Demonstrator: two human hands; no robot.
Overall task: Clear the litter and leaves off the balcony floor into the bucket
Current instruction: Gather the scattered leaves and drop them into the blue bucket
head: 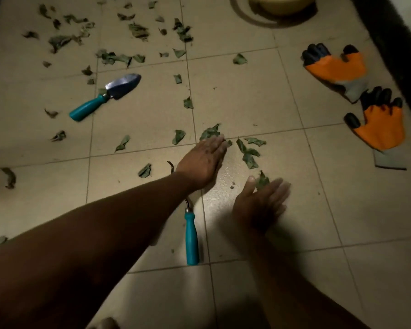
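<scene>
Dry green leaves (138, 29) lie scattered over the beige tiled floor (247, 96), thickest at the far left. My left hand (202, 162) lies flat with straight fingers, its fingertips touching a leaf (209, 132). A small cluster of leaves (248, 151) lies just right of it. My right hand (261, 203) is open and blurred, fingers spread, with one leaf (262, 180) at its fingertips. The yellowish bucket (281, 4) stands at the top edge, partly cut off.
A teal-handled trowel (105, 97) lies to the left. A teal-handled hand rake (191, 238) lies under my left forearm. Two orange-and-black gloves (335, 67) (380, 129) lie at the right, by a dark wall edge (389, 43).
</scene>
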